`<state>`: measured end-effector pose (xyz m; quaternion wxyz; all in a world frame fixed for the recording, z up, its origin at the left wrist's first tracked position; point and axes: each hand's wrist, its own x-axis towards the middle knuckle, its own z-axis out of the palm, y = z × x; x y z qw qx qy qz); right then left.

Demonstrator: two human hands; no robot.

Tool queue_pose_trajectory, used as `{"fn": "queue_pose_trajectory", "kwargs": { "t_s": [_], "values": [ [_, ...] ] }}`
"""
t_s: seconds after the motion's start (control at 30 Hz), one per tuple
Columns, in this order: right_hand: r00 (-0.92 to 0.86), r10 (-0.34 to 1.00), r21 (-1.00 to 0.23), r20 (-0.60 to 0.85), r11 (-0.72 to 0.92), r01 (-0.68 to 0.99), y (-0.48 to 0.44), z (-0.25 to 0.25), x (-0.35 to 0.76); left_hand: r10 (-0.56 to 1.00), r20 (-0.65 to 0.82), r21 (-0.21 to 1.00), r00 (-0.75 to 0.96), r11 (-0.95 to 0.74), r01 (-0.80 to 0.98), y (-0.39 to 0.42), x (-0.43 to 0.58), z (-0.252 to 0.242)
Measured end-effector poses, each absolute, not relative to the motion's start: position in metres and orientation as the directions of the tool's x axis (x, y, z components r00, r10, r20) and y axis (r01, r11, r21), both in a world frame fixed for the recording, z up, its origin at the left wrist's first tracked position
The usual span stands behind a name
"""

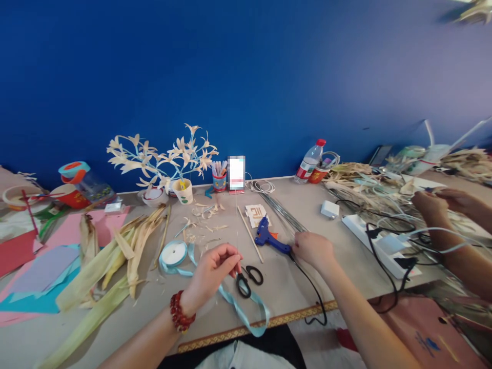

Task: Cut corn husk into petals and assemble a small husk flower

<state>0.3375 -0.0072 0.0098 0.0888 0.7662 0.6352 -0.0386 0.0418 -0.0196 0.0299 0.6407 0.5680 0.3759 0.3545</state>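
My left hand (219, 264), with a red bead bracelet at the wrist, pinches a thin wire (237, 225) that stands up from the fingertips. Just beside and below those fingers lie black-handled scissors (243, 285) and a loop of light blue ribbon (253, 322). The ribbon's spool (173, 253) rests to the left. My right hand (313, 249) is low over the table with curled fingers, at the near end of a bundle of metal wires (282, 211). Its fingertips are hidden. A blue glue gun (269, 237) lies right beside it.
Corn husks (115, 251) and coloured paper (46, 271) cover the left side. Husk flowers (184, 154) in a cup (183, 191) and a phone (236, 173) stand by the wall. A power strip (378, 246) with cables lies right, near another person's hands (432, 205).
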Motion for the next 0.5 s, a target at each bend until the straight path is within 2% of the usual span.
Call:
{"fn": "queue_pose_trajectory", "kwargs": {
  "t_s": [0.17, 0.27, 0.33, 0.37, 0.4, 0.5],
  "values": [
    [0.154, 0.963, 0.014, -0.223, -0.155, 0.988, -0.028, 0.014, 0.356, 0.886, -0.1, 0.99, 0.452, 0.133, -0.042, -0.017, 0.038, 0.026],
    [0.034, 0.949, -0.33, -0.315, -0.143, 0.933, -0.065, 0.01, 0.372, 0.877, -0.145, 0.977, 0.459, 0.201, -0.075, -0.016, 0.037, 0.024],
    [-0.07, 0.88, -0.634, -0.47, -0.281, 0.721, -0.098, 0.007, 0.381, 0.858, -0.19, 0.957, 0.478, 0.271, -0.106, -0.016, 0.038, 0.024],
    [-0.113, 0.836, -0.718, -0.537, -0.382, 0.582, -0.115, 0.007, 0.384, 0.843, -0.215, 0.942, 0.494, 0.312, -0.122, -0.016, 0.041, 0.023],
    [-0.145, 0.817, -0.767, -0.558, -0.44, 0.466, -0.133, 0.006, 0.387, 0.826, -0.238, 0.925, 0.511, 0.353, -0.139, -0.016, 0.043, 0.023],
    [-0.181, 0.777, -0.79, -0.603, -0.551, 0.27, -0.185, 0.007, 0.393, 0.774, -0.293, 0.873, 0.562, 0.456, -0.172, -0.02, 0.055, 0.022]
  ]
}}
